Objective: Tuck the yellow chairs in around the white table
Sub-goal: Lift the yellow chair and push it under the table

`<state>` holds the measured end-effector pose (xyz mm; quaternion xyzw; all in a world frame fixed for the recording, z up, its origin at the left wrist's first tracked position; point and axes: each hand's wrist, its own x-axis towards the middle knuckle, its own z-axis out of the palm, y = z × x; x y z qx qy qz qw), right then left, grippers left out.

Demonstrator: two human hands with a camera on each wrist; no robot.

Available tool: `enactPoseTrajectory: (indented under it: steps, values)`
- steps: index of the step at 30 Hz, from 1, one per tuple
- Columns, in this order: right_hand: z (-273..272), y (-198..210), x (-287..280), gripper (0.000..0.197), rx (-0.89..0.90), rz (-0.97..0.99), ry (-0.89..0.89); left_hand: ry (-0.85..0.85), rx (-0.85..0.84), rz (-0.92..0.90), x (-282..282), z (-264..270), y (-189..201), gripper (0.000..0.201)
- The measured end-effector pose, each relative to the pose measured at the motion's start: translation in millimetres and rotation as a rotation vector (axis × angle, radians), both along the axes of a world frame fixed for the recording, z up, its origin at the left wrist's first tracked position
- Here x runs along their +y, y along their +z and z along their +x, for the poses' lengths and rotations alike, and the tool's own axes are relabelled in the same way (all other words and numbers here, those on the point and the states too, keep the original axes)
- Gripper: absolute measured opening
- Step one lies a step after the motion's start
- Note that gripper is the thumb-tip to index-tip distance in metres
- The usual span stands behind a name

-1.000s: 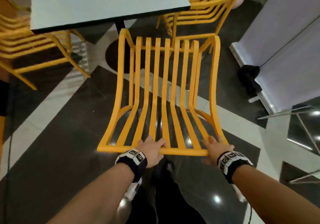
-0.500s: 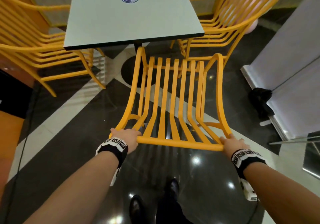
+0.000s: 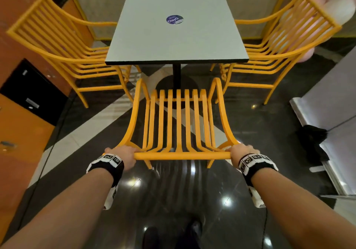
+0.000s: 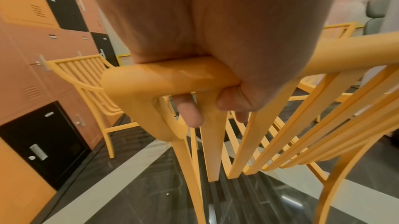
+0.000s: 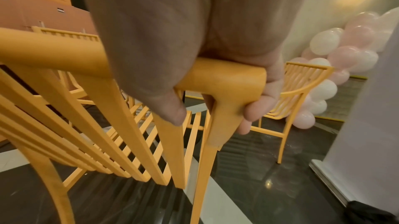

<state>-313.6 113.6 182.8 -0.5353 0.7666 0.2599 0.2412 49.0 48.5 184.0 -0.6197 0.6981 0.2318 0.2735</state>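
A yellow slatted chair stands in front of me, its seat facing the white square table. My left hand grips the left end of the chair's top rail, and my right hand grips the right end. In the left wrist view my fingers curl under the rail corner. The right wrist view shows my fingers wrapped round the other corner. The chair's front edge lies just short of the table's near edge. Two more yellow chairs sit at the table's left and right sides.
Orange and black lockers line the left wall. A white pillar base with a black object beside it stands at the right. Pink and white balloons hang at the far right. The table's black pedestal stands on the glossy dark floor.
Both hands have slid outward to the corners of the top rail. The chair now stands square to the table, which has come fully into view.
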Motion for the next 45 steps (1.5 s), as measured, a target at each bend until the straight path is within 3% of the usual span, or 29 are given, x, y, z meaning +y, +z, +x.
enactPoseTrajectory:
  steps: [3, 6, 11, 18, 21, 29, 45]
  values:
    - [6, 8, -20, 0.042, 0.000, 0.006, 0.037, 0.033, 0.002, -0.017, -15, 7, 0, 0.047]
    - [4, 15, -43, 0.024, 0.047, -0.030, 0.067, 0.028, -0.009, -0.053, -39, 2, 4, 0.039]
    - [2, 7, -74, 0.018, 0.085, -0.042, 0.060, 0.007, 0.043, -0.044, -76, 6, 2, 0.015]
    - [-3, -10, -100, 0.040, 0.136, -0.031, 0.034, -0.055, 0.115, -0.053, -103, 19, 2, 0.032]
    - [3, -12, -121, 0.035, 0.139, -0.053, 0.015, -0.100, 0.135, -0.077, -130, 22, 6, 0.040]
    - [-3, -8, -193, 0.015, 0.144, -0.117, -0.036, -0.109, 0.145, -0.143, -200, 17, 7, 0.033]
    - [-17, -30, -268, 0.018, 0.122, -0.120, -0.013, -0.017, 0.143, -0.138, -277, 6, -7, 0.032]
